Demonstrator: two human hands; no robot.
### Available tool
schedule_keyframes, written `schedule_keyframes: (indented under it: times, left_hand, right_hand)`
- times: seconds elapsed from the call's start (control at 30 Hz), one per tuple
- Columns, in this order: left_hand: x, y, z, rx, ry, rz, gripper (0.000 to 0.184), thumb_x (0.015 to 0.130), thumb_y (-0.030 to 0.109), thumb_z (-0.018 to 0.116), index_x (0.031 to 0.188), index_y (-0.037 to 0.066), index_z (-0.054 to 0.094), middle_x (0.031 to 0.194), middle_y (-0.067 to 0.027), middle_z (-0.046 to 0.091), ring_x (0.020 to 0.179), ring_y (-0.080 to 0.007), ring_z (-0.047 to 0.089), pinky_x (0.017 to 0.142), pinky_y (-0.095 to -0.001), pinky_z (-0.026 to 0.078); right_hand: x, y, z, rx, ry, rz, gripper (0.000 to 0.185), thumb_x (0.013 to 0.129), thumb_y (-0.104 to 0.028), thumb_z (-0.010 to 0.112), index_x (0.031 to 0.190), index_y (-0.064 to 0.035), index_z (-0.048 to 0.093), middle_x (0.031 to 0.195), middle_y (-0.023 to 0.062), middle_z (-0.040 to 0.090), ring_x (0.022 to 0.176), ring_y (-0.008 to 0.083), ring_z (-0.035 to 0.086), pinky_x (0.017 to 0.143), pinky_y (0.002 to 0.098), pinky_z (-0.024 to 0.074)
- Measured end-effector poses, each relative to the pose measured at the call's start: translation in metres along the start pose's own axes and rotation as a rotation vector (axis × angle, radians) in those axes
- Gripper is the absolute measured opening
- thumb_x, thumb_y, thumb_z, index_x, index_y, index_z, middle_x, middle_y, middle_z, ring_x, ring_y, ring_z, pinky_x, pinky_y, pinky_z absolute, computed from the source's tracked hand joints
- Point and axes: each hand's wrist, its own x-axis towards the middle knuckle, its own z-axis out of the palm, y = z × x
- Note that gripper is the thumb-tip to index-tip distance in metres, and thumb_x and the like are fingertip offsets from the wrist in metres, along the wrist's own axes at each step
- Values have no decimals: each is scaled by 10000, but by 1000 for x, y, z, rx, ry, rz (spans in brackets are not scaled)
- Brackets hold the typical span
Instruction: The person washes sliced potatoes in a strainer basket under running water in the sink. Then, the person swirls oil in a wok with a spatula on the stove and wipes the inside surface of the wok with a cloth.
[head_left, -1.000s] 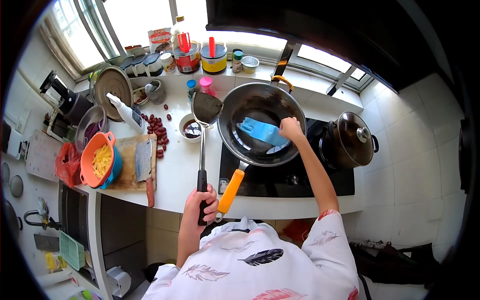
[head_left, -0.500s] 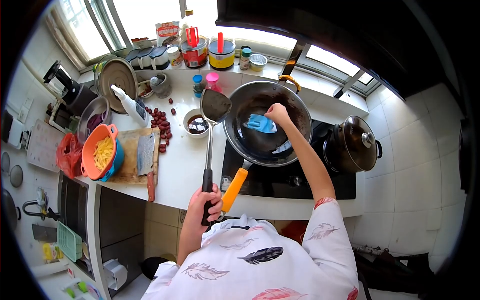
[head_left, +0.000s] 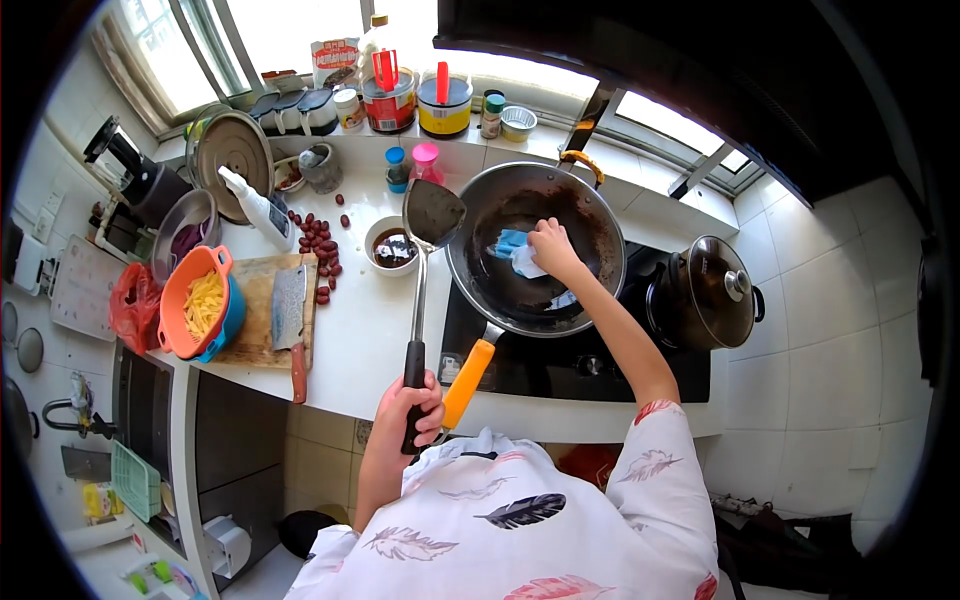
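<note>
My left hand (head_left: pixel 412 412) is closed around the black handle of a metal wok spatula (head_left: pixel 434 212), held upright with its broad blade beside the wok's left rim. The wok's orange handle (head_left: pixel 468 384) lies right beside these fingers. Inside the dark wok (head_left: pixel 480 291), my right hand (head_left: pixel 555 247) grips a blue and white cloth (head_left: pixel 512 244). The cloth is bunched under the fingers, and part of it hangs out to the left. Dark stains mark the wok's inner wall.
Left of the wok stand a bowl of dark liquid (head_left: pixel 391 246), red dates (head_left: pixel 318 246), a cleaver (head_left: pixel 289 312) on a cutting board (head_left: pixel 259 342), and an orange basket (head_left: pixel 222 262) of yellow strips. A lidded pot (head_left: pixel 708 295) sits at right.
My right hand has moved from pinching the spread cloth's upper edge to clutching it from above. The cloth is now bunched, showing more white. The spatula stays nearly where it was.
</note>
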Motion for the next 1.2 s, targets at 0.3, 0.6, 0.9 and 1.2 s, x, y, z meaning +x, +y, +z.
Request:
schedule_keyframes:
  times: [0.3, 0.6, 0.9, 1.2]
  left_hand:
    - [1, 1, 7, 43, 41, -8, 108, 747, 39, 430, 825, 47, 356, 627, -13, 326, 421, -58, 300, 299, -165, 274]
    - [2, 2, 8, 29, 25, -13, 107, 748, 32, 430, 824, 45, 357, 632, -15, 323, 415, -55, 296, 296, -163, 271]
    - [3, 5, 6, 20, 21, 0, 110, 750, 36, 434, 828, 45, 357, 632, -12, 317, 418, -51, 300, 293, -156, 275]
    - [1, 10, 4, 38, 57, 36, 107, 750, 41, 433, 824, 44, 356, 638, -11, 314, 419, -51, 291, 291, -157, 270]
  right_hand:
    - [-3, 2, 13, -85, 152, 199, 250, 583, -164, 702, 772, -45, 591, 860, 111, 531, 884, 260, 472, 754, 341, 391]
    - [-3, -8, 21, 145, 311, 248, 187, 640, -142, 669, 699, 22, 600, 797, 158, 561, 825, 297, 507, 761, 358, 417]
    - [2, -14, 31, 220, 377, 215, 89, 660, -56, 611, 698, 22, 593, 766, 154, 550, 806, 294, 500, 743, 356, 422]
    - [25, 15, 39, 251, 415, 353, 37, 699, -27, 549, 691, -4, 578, 753, 165, 564, 774, 313, 527, 718, 366, 437]
